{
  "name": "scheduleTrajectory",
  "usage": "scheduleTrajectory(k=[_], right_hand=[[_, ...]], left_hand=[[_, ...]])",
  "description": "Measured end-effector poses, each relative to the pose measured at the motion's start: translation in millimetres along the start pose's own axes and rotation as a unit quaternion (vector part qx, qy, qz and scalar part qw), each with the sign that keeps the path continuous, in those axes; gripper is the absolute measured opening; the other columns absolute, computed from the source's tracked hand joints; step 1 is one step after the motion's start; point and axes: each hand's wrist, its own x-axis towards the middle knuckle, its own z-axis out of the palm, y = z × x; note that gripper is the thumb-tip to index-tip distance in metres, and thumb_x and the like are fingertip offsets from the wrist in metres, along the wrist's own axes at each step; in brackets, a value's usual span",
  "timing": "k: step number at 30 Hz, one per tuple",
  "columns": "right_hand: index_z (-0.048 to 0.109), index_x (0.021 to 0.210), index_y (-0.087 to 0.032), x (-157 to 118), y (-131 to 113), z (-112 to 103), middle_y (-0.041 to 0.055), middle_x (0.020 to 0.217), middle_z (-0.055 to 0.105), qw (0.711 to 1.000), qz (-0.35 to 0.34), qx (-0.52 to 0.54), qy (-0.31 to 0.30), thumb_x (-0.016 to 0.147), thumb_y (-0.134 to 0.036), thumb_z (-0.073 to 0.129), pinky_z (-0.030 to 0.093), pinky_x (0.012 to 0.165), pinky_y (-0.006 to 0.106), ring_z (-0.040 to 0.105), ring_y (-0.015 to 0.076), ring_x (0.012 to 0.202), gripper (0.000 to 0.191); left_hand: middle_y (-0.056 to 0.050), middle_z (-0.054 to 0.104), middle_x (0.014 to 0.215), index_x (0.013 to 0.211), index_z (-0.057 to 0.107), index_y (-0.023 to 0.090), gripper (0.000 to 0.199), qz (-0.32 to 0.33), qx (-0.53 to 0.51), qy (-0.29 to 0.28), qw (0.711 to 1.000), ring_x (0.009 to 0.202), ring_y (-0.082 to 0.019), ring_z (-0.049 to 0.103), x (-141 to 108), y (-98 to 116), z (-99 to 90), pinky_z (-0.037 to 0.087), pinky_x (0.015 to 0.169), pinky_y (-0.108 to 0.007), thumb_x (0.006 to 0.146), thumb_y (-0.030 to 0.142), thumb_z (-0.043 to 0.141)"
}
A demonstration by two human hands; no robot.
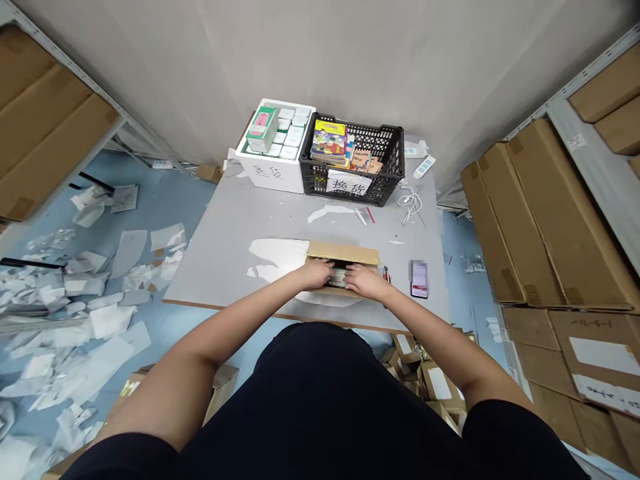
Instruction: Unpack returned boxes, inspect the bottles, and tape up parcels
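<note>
An open cardboard box (345, 252) lies near the front of the grey table (220, 247), its long opening facing up. My left hand (319, 273) is over the box's left end with the fingers curled in at the opening. From the right end, my right hand (367, 281) grips in the same way, fingers bent inward. Between the two hands a pale, flat item (339, 277) shows inside; what it is I cannot make out. Some fingertips are hidden in the box. A small red and black tool (387, 275) lies just beyond my right hand.
A phone (419, 279) lies to the right. Behind stand a white foam box (275, 175) of small cartons and a black crate (393, 167) holding booklets. A white cable (411, 203) lies near the crate. Large cartons (565, 220) flank the table; paper scraps (100, 320) litter the floor.
</note>
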Motion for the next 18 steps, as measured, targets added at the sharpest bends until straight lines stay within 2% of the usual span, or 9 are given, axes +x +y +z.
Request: scheduleTrajectory(k=[2,4,8,10,13,15,18], right_hand=[[0.072,0.092,-0.014,-0.3,1.1,-1.0,0.0137,0.098,0.07,0.999,0.007,-0.025,-0.026,0.095,-0.034,0.053,0.035,0.1,0.039,0.055,0.0261,0.111,0.028],[0.073,0.088,-0.014,-1.7,0.9,-6.8,0.0133,0.09,0.07,0.998,0.013,-0.046,-0.032,0.096,-0.035,0.051,0.033,0.102,0.04,0.057,0.0257,0.103,0.031],[0.071,0.087,-0.013,-13.3,0.1,-28.0,0.0129,0.081,0.07,0.997,0.028,-0.066,-0.008,0.098,-0.031,0.044,0.034,0.097,0.039,0.059,0.0247,0.089,0.035],[0.07,0.09,-0.013,-23.2,2.5,-38.4,0.0132,0.083,0.07,0.996,0.066,-0.065,-0.015,0.098,-0.028,0.042,0.035,0.092,0.038,0.06,0.0247,0.088,0.033],[0.069,0.098,-0.014,-36.1,8.5,-48.8,0.0138,0.091,0.072,0.984,0.156,-0.049,-0.077,0.094,-0.025,0.048,0.038,0.087,0.037,0.063,0.0262,0.091,0.024],[0.068,0.107,-0.016,-37.6,11.5,-52.8,0.0144,0.097,0.072,0.97,0.207,-0.034,-0.123,0.089,-0.024,0.055,0.041,0.082,0.035,0.065,0.0277,0.095,0.023],[0.065,0.117,-0.018,-22.9,10.4,-57.4,0.0151,0.108,0.071,0.954,0.245,-0.004,-0.171,0.085,-0.022,0.06,0.045,0.078,0.033,0.065,0.0292,0.1,0.033]], left_hand=[[-0.013,0.067,0.121,0.094,0.073,0.018,0.019,0.037,0.054,-0.004,0.998,0.122,-0.028,0.053,-3.2,-1.9,1.1,0.038,0.102,-0.038,0.083,0.018,0.057],[-0.013,0.07,0.107,0.085,0.073,0.018,0.013,0.068,0.093,-0.004,0.993,0.121,-0.029,0.052,-6.7,-2.4,-1.1,0.036,0.103,-0.041,0.083,0.02,0.06],[-0.013,0.068,0.095,0.083,0.072,0.017,0.016,0.101,0.114,0.064,0.986,0.124,-0.031,0.046,-18.2,-3.1,-19.9,0.031,0.107,-0.045,0.086,0.026,0.059],[-0.013,0.066,0.092,0.086,0.071,0.017,0.02,0.076,0.1,0.1,0.987,0.121,-0.03,0.047,-30.0,-6.3,-32.1,0.034,0.104,-0.044,0.089,0.028,0.055],[-0.012,0.064,0.092,0.093,0.071,0.019,0.02,0.008,0.062,0.134,0.989,0.118,-0.029,0.048,-54.0,-15.4,-42.6,0.039,0.099,-0.042,0.09,0.029,0.053],[-0.012,0.064,0.099,0.102,0.07,0.021,0.022,-0.051,0.039,0.151,0.986,0.12,-0.03,0.047,-68.9,-21.4,-41.6,0.04,0.097,-0.043,0.088,0.032,0.057],[-0.013,0.065,0.109,0.121,0.064,0.023,0.042,-0.148,0.015,0.151,0.977,0.118,-0.033,0.05,-81.9,-25.5,-32.0,0.043,0.094,-0.045,0.083,0.042,0.064]])
